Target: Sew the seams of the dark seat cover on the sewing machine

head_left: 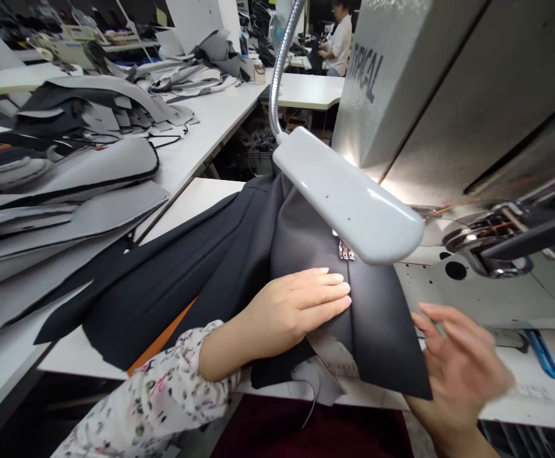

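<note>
My left hand [301,302] lies flat on a dark leather-like panel [382,331], fingers stretched out together along its seam. Just beyond my fingertips, the metal presser foot [346,249] of the sewing machine [401,83] stands over the panel's seam. My right hand [465,362] is at the panel's right edge, blurred by motion. Its fingers look bent, and whether they grip anything cannot be made out. More of the dark material [186,267] spreads in folds to the left, with an orange strip [163,337] showing beneath it.
A white lamp head [348,197] on a flexible metal neck [281,70] hangs over the presser foot, hiding part of the machine. Grey cut panels [67,222] are piled on the left table. A blue cutter [543,353] lies at right. Another person [339,41] works at the back.
</note>
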`<act>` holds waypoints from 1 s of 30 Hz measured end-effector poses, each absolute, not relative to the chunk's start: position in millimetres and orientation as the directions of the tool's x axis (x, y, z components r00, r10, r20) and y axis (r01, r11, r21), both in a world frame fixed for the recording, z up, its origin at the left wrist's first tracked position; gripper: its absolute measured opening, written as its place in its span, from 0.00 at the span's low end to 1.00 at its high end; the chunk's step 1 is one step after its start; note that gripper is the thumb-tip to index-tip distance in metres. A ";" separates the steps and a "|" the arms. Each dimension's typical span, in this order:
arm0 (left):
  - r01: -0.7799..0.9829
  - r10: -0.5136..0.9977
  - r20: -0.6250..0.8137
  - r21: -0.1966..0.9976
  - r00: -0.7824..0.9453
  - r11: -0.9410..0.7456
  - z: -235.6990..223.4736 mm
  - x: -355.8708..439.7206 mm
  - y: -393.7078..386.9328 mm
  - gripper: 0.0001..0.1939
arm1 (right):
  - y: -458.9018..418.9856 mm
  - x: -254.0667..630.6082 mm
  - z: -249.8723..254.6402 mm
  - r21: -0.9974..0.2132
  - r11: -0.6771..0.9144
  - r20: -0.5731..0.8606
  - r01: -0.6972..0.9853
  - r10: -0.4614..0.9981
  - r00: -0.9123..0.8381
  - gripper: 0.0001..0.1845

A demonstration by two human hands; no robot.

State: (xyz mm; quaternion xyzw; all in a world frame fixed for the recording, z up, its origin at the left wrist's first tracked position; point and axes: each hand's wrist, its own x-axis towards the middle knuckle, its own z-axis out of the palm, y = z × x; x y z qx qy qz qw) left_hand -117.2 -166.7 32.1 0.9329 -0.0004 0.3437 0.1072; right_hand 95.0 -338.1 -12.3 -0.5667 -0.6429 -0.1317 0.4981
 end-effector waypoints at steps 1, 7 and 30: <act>-0.092 0.068 0.644 0.211 0.762 -0.973 31.4 -117.7 -165.8 0.16 | -345.0 95.7 -6.5 -0.334 0.343 0.778 0.878 0.626 0.051 0.34; -0.123 0.045 0.650 0.210 0.758 -0.970 30.2 -116.8 -157.1 0.15 | -361.6 111.8 10.6 -0.150 0.532 0.535 0.834 0.753 -0.384 0.24; -0.206 0.117 0.656 0.393 0.745 -0.896 25.5 -99.1 -94.7 0.22 | -299.2 110.8 27.7 -0.240 0.480 0.703 0.844 0.686 -0.190 0.29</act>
